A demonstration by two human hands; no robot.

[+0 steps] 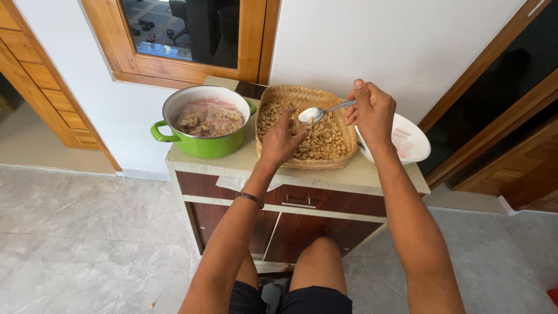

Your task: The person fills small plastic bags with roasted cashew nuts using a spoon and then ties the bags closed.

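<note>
Right hand: our right hand [372,113] is closed round the tail of a metal spoon [321,111], pinching the handle
Left hand: our left hand [281,139] hovers over the woven basket [343,158], fingers curled loosely inward; we cannot tell whether it grips any peanuts [325,142]
Spoon place: above the basket, bowl just beside our left fingertips
Spoon axis: long axis runs left to right, bowl towards the green pot [203,145], handle rising towards our right hand
Handling: we judge the spoon light, stiff and smooth, best held at the handle end; the peanuts look small, loose and apt to roll off
Nearby: white bowl [410,139] right of the basket, all on the bench [360,174]
</note>
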